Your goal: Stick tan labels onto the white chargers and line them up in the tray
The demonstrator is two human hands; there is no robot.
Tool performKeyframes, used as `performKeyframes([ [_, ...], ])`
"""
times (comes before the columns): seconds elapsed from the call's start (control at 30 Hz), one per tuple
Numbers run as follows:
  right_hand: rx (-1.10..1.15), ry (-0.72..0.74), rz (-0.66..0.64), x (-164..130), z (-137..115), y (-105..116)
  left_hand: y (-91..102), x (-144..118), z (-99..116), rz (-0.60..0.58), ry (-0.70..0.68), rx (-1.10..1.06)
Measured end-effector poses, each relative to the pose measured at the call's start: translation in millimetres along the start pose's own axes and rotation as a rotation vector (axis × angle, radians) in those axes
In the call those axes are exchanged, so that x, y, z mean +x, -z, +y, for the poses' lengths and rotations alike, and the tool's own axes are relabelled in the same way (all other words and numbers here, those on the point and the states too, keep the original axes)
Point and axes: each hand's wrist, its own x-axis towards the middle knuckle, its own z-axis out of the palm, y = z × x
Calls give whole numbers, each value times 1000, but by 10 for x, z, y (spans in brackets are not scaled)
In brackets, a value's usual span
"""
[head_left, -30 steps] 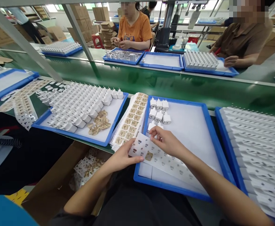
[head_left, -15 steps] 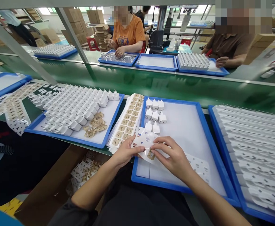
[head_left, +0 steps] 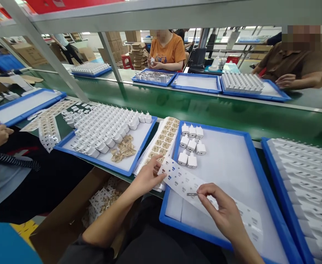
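We've got a long glossy green conveyor surface (head_left: 177, 104) across the mid-view, both ends cut off or behind posts. At right, a blue-rimmed tray (head_left: 275, 176) packed with rows of white pieces runs out of frame; blur there, can't count rows. Centre, our blue-rimmed tray with white liner (head_left: 232, 165): lower right corner out of frame, forearm over its front rim. White liner stretches from mid-tray to the right rim, so that's our room to move; the gap to the right tray is narrow. Left, a blue-rimmed tray of white plug-topped pieces (head_left: 143, 135), liner mostly hidden under them. Below, an open brown cardboard box (head_left: 58, 223), partly behind our left arm. Between the trays, a stack of white sheets with tan labels (head_left: 163, 139), front end behind our left hand (head_left: 148, 174). White translucent label backing strip (head_left: 177, 178) slants over the centre tray; our right hand (head_left: 218, 205) covers its middle, so can't confirm both visible stretches are one piece. Left thumb and fingers are clamped on its upper left end. Eight small white plastic chargers (head_left: 191, 145) sit upper left in the tray. Right thumb and forefinger pinch a thin grey-brown label (head_left: 191, 194) above the strip, nearly edge-on, face unreadable.
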Motion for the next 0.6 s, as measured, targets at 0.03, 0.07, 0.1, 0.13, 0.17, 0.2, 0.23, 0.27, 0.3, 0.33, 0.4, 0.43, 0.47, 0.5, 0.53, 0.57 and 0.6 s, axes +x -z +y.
performKeyframes([
  [0.03, -6, -22, -1, -10, 33, -13, 47, 20, -7, 73, -30, 107],
  [0.07, -12, -43, -3, -21, 62, -22, 101, 50, -20, 146, -65, 211],
  [0.1, -14, -61, -7, -31, 85, -28, 159, 90, -40, 213, -99, 306],
  [0.13, -15, -79, -8, -41, 103, -31, 220, 138, -64, 260, -124, 383],
  [0.17, -14, -99, -7, -50, 113, -33, 279, 191, -89, 289, -139, 447],
  [0.2, -13, -120, 1, -59, 117, -35, 330, 246, -111, 303, -147, 501],
  [0.23, -13, -143, 14, -65, 115, -37, 370, 300, -127, 305, -155, 550],
  [0.27, -12, -163, 27, -69, 108, -39, 395, 351, -134, 298, -169, 590],
  [0.3, -12, -180, 42, -70, 97, -41, 403, 397, -129, 282, -187, 622],
  [0.33, -8, -192, 56, -70, 84, -43, 394, 438, -114, 256, -211, 646],
  [0.4, 10, -199, 72, -65, 62, -42, 336, 513, -52, 186, -264, 675],
  [0.43, 22, -197, 77, -63, 56, -40, 295, 548, -10, 151, -292, 687],
  [0.47, 31, -193, 78, -62, 56, -36, 252, 585, 35, 123, -318, 702],
  [0.5, 37, -188, 75, -65, 60, -30, 212, 624, 79, 103, -340, 722],
  [0.53, 37, -183, 69, -71, 70, -24, 175, 663, 119, 92, -356, 744],
  [0.57, 33, -177, 61, -79, 85, -18, 146, 702, 152, 81, -365, 765],
  [0.6, 27, -172, 57, -88, 104, -13, 125, 737, 176, 70, -369, 782],
])
